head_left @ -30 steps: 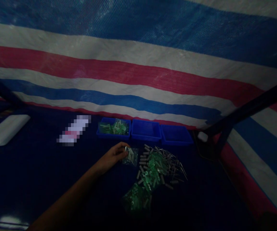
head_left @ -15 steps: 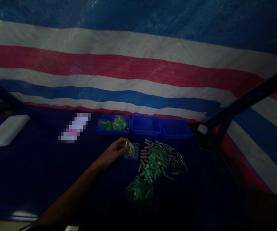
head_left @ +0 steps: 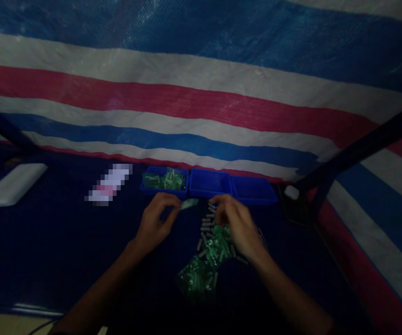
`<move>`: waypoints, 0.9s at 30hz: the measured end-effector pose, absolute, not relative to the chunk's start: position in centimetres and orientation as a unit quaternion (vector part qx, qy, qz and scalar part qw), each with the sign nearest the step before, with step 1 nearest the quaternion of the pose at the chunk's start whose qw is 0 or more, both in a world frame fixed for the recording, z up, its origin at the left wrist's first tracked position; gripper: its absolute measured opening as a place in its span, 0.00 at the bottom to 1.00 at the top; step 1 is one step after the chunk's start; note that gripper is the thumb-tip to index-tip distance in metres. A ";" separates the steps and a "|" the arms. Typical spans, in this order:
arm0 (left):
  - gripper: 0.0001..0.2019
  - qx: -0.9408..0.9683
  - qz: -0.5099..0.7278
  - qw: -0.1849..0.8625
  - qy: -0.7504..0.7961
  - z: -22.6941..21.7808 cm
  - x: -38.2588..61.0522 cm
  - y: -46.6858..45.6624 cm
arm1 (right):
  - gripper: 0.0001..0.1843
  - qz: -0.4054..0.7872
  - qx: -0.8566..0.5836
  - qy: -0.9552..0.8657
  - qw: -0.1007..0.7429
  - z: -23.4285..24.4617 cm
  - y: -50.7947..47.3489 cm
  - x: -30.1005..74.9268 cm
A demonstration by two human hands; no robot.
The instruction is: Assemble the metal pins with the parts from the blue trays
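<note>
On a dark table, my left hand [head_left: 157, 221] pinches a small clear plastic bag [head_left: 189, 204] and holds it just above the surface. My right hand [head_left: 237, 225] hovers over a heap of small grey cylinders and green pieces [head_left: 214, 239], fingers curled close to the bag; what they hold, if anything, is hidden. A second heap of small green bags [head_left: 195, 279] lies nearer me. Three blue bins stand behind: the left bin [head_left: 165, 180] holds green-filled bags, while the middle bin [head_left: 210, 184] and the right bin [head_left: 255, 190] look empty.
A striped blue, white and red tarp [head_left: 201, 107] hangs behind the table. A white flat device [head_left: 12, 185] lies far left, a blurred white and pink card [head_left: 110, 184] beside the bins. A dark frame bar [head_left: 357, 149] slants down at right, with a white cap [head_left: 291, 192].
My right hand has come into view over the heap of parts. My left hand has lifted the small bag off the table and moved it up toward the bins.
</note>
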State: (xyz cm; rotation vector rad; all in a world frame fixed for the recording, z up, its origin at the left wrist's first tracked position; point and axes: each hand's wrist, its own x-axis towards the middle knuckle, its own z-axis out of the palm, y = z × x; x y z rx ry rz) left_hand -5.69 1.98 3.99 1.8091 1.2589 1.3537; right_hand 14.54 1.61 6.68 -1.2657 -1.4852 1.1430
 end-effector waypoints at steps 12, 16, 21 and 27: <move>0.09 0.751 0.370 0.325 0.440 0.5 -3.3 1.0 | 0.09 0.421 -0.519 -0.557 0.493 2.9 1.5 14.3; 0.11 0.560 0.423 0.546 0.457 0.5 -3.3 1.4 | 0.07 0.382 -0.453 -0.621 0.513 2.1 1.3 14.2; 0.18 0.412 0.441 0.683 0.412 0.5 -3.7 2.0 | 0.16 0.304 -0.425 -0.707 0.477 1.0 0.3 13.4; 0.05 0.578 0.435 0.520 0.455 0.4 -3.8 1.8 | 0.13 0.277 -0.455 -0.715 0.453 2.1 -0.2 13.5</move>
